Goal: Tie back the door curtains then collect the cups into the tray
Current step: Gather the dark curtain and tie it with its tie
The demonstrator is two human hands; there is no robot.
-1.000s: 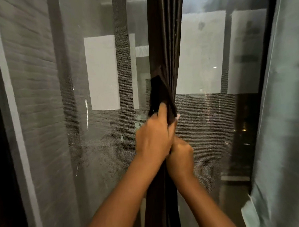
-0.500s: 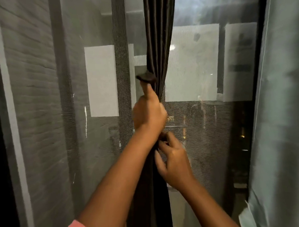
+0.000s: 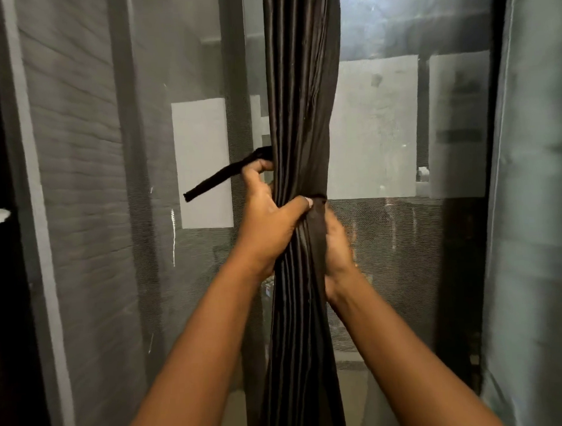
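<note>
both hands grip bunched dark curtain [image 3: 301,115]: left hand [image 3: 267,226] also pinches tieback strap [image 3: 220,178], right hand [image 3: 335,242] opposite; mesh screen [image 3: 388,256] behind, grey curtain [image 3: 536,201] right.

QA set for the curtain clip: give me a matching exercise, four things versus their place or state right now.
Things:
1. dark curtain
2. tie strap
3. left hand
4. pale curtain

Place or state:
A. hangs at the right edge
B. free end sticks out to the left
C. gathered into a bunch in the middle
D. thumb across the front of the bunch

Pairs: 1-C, 2-B, 3-D, 4-A
</note>
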